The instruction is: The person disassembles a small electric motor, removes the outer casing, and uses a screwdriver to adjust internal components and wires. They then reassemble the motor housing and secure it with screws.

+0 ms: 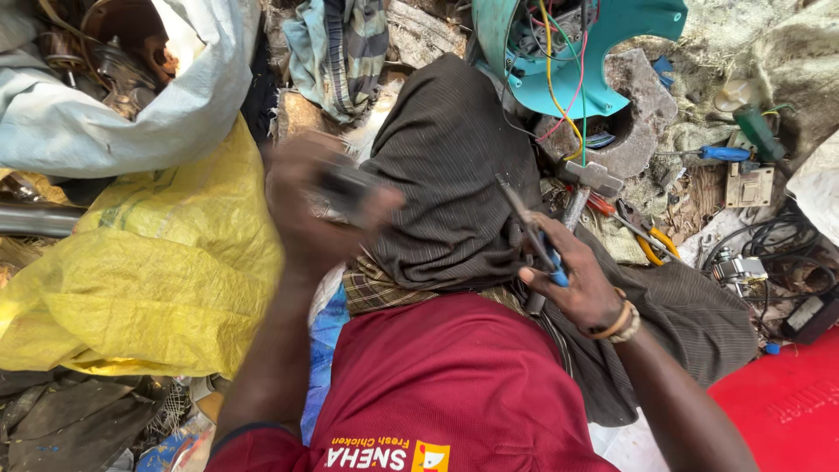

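Cluttered ground strewn with scrap surrounds a raised knee (450, 166). Left of the knee, a small dark part (345, 185) is gripped by the blurred left hand (319, 205). Right of it, pliers (535, 234) are clasped by the right hand (577, 284). Dismantling appears underway; pliers must next be brought to the part.

We see the left hand (310, 205) smeared by motion blur, so the small dark object (345, 185) in its grip cannot be identified. The pliers (535, 240) in the right hand (581, 284) have their handles partly hidden by the fingers. The yellow sack (149, 280) is cut off by the left edge, and the teal housing (612, 52) by the top edge.
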